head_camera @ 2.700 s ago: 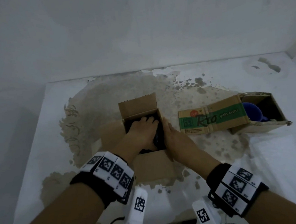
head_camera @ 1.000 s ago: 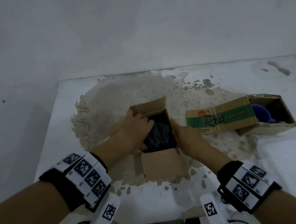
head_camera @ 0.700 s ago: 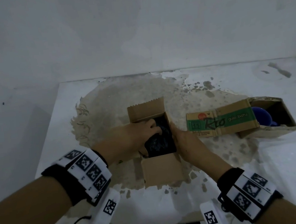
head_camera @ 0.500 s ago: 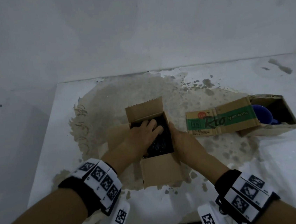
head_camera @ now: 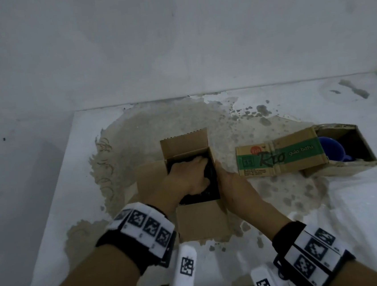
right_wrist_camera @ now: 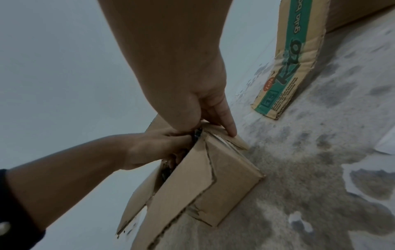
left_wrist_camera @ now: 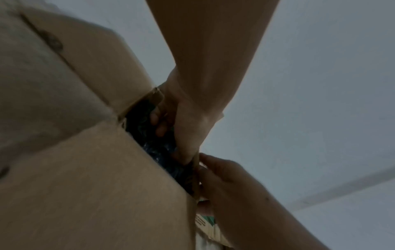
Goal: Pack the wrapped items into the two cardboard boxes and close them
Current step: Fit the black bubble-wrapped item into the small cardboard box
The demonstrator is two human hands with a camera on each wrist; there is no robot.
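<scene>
A small brown cardboard box (head_camera: 184, 143) stands mid-table with its flaps open. Inside it lies a black wrapped item (head_camera: 211, 177), mostly hidden under my left hand (head_camera: 191, 175). The left wrist view shows that hand's fingers (left_wrist_camera: 162, 121) curled into the dark wrapping (left_wrist_camera: 158, 148). My right hand (head_camera: 231, 185) holds the box's right wall, its thumb over the rim and a straight finger (right_wrist_camera: 228, 128) on the outside. To the right a second box (head_camera: 337, 169) lies open with a blue cup (head_camera: 330, 149) inside.
The second box's long flap (head_camera: 282, 156), printed green with "Rio", lies flat toward the small box. The white table (head_camera: 364, 206) has a large worn brown patch under both boxes. A white wall stands close behind.
My left hand left the box's left wall and went back onto the wrapped item, now sunk deeper in the box. The right hand stayed at the right wall.
</scene>
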